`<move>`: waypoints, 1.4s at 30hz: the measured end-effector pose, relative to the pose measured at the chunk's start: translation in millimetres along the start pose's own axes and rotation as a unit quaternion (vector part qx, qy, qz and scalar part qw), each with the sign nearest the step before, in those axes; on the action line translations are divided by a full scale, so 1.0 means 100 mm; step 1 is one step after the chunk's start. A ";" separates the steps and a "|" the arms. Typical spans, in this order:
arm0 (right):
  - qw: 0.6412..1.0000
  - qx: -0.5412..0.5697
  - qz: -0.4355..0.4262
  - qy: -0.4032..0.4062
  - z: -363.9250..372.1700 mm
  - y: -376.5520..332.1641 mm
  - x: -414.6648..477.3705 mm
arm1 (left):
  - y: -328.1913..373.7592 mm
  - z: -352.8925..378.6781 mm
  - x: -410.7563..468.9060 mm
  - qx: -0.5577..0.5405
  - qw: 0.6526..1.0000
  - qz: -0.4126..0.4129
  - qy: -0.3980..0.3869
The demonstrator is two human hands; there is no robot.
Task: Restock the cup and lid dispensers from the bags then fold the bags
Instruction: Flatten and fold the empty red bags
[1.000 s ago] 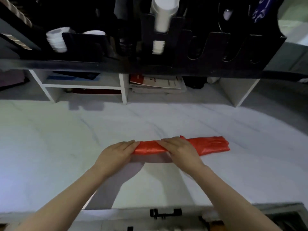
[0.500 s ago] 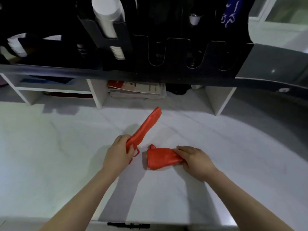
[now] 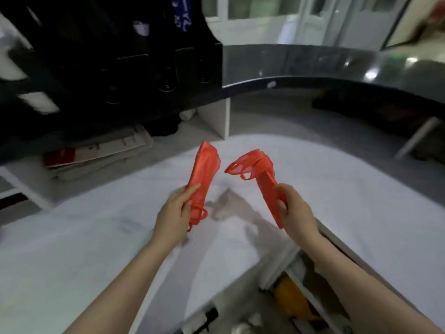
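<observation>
Cafe/shop svc counter: black cup dispenser rack (image 3: 144, 66), raised bar ledge (image 3: 313, 75).

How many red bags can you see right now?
2. One folded red bag is held up in the left hand, the other red bag in the right hand, both above the white counter.

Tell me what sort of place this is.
Likely behind a café or shop service counter: a black dispenser rack on the raised dark counter, a white worktop below, and glass doors beyond.
</observation>
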State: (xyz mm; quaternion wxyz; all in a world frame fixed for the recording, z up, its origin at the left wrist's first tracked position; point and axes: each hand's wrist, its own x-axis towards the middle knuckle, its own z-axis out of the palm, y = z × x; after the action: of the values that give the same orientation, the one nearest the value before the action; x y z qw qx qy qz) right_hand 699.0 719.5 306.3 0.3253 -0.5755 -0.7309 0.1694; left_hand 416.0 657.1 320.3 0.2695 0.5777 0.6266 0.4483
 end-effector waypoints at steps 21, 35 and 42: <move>0.821 -0.213 0.429 0.310 -2.33 -0.09 -5.56 | 2.34 2.51 -2.74 -0.027 0.784 0.371 -0.498; 0.672 -0.200 0.578 0.417 -3.47 0.15 -8.46 | 3.02 3.82 -5.76 -0.044 0.697 0.354 -0.622; 0.650 -0.121 0.649 0.377 -3.57 0.80 -9.36 | 2.84 4.53 -6.74 0.034 0.682 0.243 -0.689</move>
State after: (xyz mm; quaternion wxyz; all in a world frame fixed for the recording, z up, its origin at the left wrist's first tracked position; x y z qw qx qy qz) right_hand 1114.7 -194.4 254.4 0.3075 -0.9514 0.0001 0.0158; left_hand 1067.0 100.5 242.0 0.4866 0.8644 0.1170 -0.0479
